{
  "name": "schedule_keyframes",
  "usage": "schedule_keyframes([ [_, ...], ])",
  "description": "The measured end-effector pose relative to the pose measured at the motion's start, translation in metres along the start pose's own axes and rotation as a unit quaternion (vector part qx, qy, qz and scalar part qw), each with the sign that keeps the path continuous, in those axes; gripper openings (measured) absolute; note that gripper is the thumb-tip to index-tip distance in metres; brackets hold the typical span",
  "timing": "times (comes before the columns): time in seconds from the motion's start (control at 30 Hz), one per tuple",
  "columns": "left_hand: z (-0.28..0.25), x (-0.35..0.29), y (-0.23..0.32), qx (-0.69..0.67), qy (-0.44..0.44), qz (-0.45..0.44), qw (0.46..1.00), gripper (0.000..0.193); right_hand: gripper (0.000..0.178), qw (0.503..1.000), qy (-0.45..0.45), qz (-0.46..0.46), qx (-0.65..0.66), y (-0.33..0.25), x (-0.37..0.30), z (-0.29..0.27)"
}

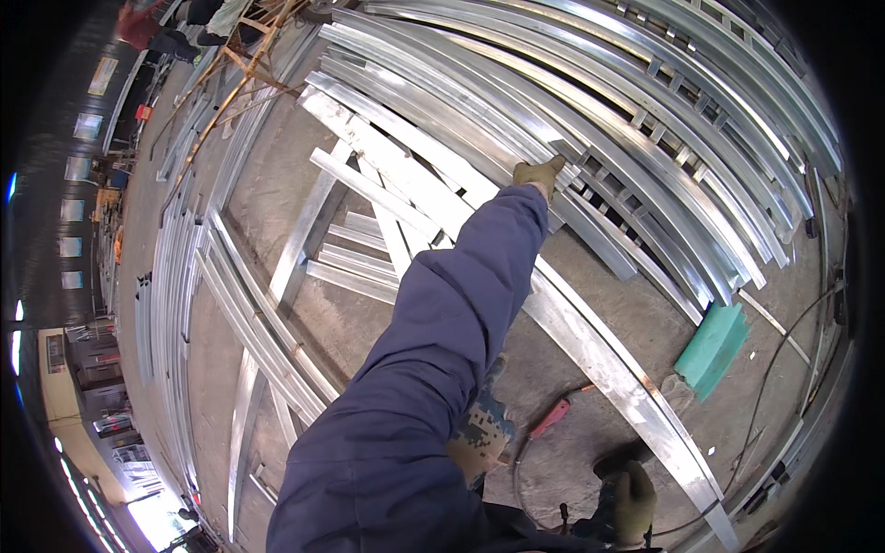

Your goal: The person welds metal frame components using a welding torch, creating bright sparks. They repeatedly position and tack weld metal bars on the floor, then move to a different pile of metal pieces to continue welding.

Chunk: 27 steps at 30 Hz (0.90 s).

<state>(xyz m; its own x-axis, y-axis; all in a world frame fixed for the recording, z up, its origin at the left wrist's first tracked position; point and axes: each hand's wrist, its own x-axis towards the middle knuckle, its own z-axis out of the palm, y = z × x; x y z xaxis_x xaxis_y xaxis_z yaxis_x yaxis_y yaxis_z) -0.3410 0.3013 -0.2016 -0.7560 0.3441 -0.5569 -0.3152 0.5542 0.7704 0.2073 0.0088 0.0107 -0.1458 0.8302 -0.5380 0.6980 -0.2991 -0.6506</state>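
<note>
My left arm, in a dark blue sleeve, stretches forward across the view. Its hand, my left hand (538, 175), wears an olive work glove and is closed at the end of a silvery metal profile (502, 152) in a stack of long channels. Short metal pieces (604, 175) sit between the channels just beyond it. Low on the right, close to my body, is my right hand (634, 505), also gloved. Its fingers are curled beside a dark object (604, 507), and what they hold is unclear. A white-coated beam (599, 341) runs beneath my left arm.
A red-handled welding holder (550, 418) with a cable lies on the concrete floor. Bent green sheet (714, 348) rests at the right near the profile ends. More long profiles (263, 313) lie to the left. A rusty frame (244, 69) and a person (147, 28) are at the far left.
</note>
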Motion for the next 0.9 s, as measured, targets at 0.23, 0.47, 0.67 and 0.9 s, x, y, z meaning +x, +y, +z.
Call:
schedule_keyframes([
  [0.23,0.006,-0.03,0.022,0.09,-0.049,-0.052,0.993,0.106,0.03,0.983,0.034,0.129,0.125,-0.01,-0.007,0.015],
  [0.47,0.018,-0.031,0.008,0.005,-0.118,-0.012,0.993,0.053,0.024,0.999,0.035,0.0,-0.039,-0.014,-0.007,0.012],
  [0.67,-0.051,-0.094,0.028,-0.246,-0.23,-0.035,0.941,0.018,0.031,0.995,-0.01,0.066,0.07,-0.023,0.002,0.018],
  [0.9,-0.172,-0.258,0.042,-0.319,-0.347,-0.106,0.876,0.011,0.068,0.982,0.027,-0.163,0.087,-0.12,0.026,0.05],
])
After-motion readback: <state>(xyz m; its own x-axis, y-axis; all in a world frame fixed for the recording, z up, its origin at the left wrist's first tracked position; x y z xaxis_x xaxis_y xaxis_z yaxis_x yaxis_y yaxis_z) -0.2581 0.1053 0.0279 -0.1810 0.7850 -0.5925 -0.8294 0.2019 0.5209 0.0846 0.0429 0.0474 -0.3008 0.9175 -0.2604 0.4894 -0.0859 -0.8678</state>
